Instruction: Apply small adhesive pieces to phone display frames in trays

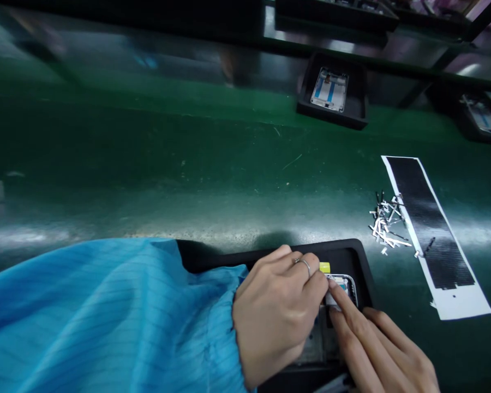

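A phone-like device frame [346,281] lies in a black tray [352,251] at the bottom centre, with a yellow piece [324,267] at its upper edge. My left hand [280,305], with a ring on one finger, is closed over the device's left part; what its fingertips hold, if anything, is hidden. My right hand [378,349] reaches in from the lower right. Its index and middle fingertips touch the device beside my left fingertips, near a small pale piece. Its fingers are stretched out.
A sheet of black strips on white backing [427,218] lies at the right, beside a pile of small white and black scraps [387,224]. Further back, one black tray [354,109] holds another device [330,90]; another [480,115] sits far right.
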Tool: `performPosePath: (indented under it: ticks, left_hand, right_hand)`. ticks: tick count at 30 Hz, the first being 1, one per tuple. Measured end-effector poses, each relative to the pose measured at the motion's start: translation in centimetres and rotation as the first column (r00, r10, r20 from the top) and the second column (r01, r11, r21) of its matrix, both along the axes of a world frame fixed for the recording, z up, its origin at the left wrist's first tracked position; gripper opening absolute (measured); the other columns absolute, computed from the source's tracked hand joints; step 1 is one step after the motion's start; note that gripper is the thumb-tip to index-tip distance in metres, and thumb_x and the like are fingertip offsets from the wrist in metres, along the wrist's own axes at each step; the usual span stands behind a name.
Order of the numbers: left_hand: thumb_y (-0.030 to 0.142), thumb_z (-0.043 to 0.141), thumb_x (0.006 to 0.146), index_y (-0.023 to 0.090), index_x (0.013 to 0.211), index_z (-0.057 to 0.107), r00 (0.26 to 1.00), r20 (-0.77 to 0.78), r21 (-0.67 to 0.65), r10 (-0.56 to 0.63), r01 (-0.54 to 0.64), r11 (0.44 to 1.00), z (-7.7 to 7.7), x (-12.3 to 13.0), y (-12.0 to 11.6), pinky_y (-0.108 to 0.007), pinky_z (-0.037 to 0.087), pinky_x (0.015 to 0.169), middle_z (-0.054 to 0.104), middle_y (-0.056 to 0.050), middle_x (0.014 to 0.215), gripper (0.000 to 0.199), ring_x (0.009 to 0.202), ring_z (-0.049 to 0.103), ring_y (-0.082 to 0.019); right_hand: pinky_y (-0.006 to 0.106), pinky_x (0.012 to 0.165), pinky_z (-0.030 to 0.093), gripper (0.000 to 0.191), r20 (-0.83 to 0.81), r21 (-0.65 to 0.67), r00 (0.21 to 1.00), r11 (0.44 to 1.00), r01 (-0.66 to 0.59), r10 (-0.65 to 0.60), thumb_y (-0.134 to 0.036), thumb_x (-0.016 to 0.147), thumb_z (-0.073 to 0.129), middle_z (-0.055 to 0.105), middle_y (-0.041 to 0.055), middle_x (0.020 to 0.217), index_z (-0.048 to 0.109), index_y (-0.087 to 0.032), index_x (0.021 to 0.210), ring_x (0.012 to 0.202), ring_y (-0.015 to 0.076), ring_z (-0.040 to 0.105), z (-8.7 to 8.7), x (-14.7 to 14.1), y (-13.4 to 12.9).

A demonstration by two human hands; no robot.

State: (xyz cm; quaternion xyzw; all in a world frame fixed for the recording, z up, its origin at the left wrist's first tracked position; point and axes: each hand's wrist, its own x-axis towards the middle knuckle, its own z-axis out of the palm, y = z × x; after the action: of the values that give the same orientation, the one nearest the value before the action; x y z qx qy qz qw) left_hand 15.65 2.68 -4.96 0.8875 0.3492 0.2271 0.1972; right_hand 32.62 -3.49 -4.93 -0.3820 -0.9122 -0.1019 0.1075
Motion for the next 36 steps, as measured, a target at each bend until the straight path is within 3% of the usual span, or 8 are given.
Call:
performPosePath:
  ticks: [5,8,11,18,22,25,28,36]
  left_hand:
    - [0.008,0.023,0.091,0.014,0.071,0.057,0.998,0.012,0.173,0.055,-0.057,0.983,-0.2,0.3,0.2,-0.031,0.048,0.064,0.058,-0.004,0.068,0.040,0.059,0.053,-0.016]
    - [0.007,0.025,0.092,0.010,0.080,0.062,1.000,-0.017,0.278,-0.015,0.019,0.961,0.1,0.3,0.6,-0.031,0.047,0.058,0.061,-0.004,0.067,0.040,0.058,0.054,-0.017]
    - [0.005,0.026,0.089,0.011,0.069,0.063,0.996,0.022,0.383,-0.087,0.072,0.921,0.2,0.0,0.8,-0.032,0.041,0.051,0.059,-0.005,0.060,0.042,0.052,0.047,-0.017]
    - [0.004,0.028,0.088,0.009,0.080,0.066,0.980,-0.085,0.448,-0.180,0.199,0.872,-0.1,-0.7,0.6,-0.037,0.042,0.070,0.064,-0.008,0.074,0.039,0.067,0.049,-0.020]
    - [0.006,0.029,0.090,0.012,0.070,0.064,0.995,-0.058,0.424,-0.085,0.102,0.900,-0.5,-0.3,1.0,-0.035,0.039,0.067,0.060,-0.006,0.068,0.041,0.066,0.046,-0.020]
    - [0.007,0.030,0.088,0.012,0.067,0.060,1.000,-0.008,0.278,-0.008,0.010,0.961,-0.6,-0.1,1.0,-0.034,0.035,0.060,0.057,-0.006,0.068,0.037,0.064,0.042,-0.019]
    - [0.008,0.033,0.087,0.012,0.071,0.060,0.999,-0.048,0.089,0.014,-0.009,0.996,-0.3,-0.2,0.8,-0.036,0.034,0.062,0.057,-0.007,0.075,0.032,0.069,0.043,-0.020]
    - [0.008,0.037,0.089,0.014,0.063,0.052,1.000,0.007,-0.055,-0.017,0.017,0.998,0.5,-0.6,1.4,-0.034,0.030,0.063,0.054,-0.004,0.073,0.031,0.070,0.039,-0.017]
  right_hand:
    - [0.023,0.064,0.051,0.029,0.004,0.064,0.999,0.997,0.049,-0.049,-0.003,0.086,0.036,0.068,0.0132,0.093,0.064,-0.011,0.083,0.063,0.0123,0.065,-0.4,-0.4,-0.2]
    - [0.025,0.063,0.050,0.037,-0.031,0.056,0.998,0.997,0.057,-0.055,0.003,0.084,0.029,0.069,0.0140,0.092,0.063,-0.010,0.082,0.060,0.0116,0.063,-0.6,-0.5,-0.2]
    - [0.026,0.065,0.051,0.040,-0.014,0.037,0.999,0.999,0.038,-0.038,0.006,0.082,0.026,0.068,0.0148,0.095,0.063,-0.008,0.086,0.063,0.0121,0.064,-0.7,-0.4,-0.3]
    - [0.027,0.066,0.050,0.038,0.006,0.026,0.999,0.999,0.046,-0.047,0.006,0.082,0.024,0.063,0.0198,0.106,0.059,-0.006,0.091,0.068,0.0129,0.065,-0.5,-0.3,-0.5]
    - [0.027,0.066,0.049,0.035,-0.027,0.032,0.998,0.997,0.064,-0.064,0.004,0.084,0.027,0.062,0.0199,0.106,0.059,-0.008,0.089,0.065,0.0124,0.065,-0.4,-0.4,-0.5]
    - [0.027,0.065,0.048,0.033,-0.038,0.047,0.996,0.995,0.083,-0.081,0.003,0.085,0.027,0.063,0.0191,0.105,0.058,-0.008,0.088,0.063,0.0120,0.065,-0.6,-0.6,-0.4]
    - [0.027,0.067,0.048,0.035,-0.011,0.052,0.997,0.996,0.076,-0.076,0.005,0.084,0.025,0.063,0.0180,0.105,0.057,-0.008,0.090,0.064,0.0110,0.065,-0.7,-0.7,-0.4]
    - [0.027,0.067,0.047,0.036,0.037,0.055,0.998,0.998,0.040,-0.042,0.003,0.086,0.026,0.067,0.0121,0.100,0.059,-0.011,0.090,0.066,0.0113,0.064,0.6,-0.3,0.1]
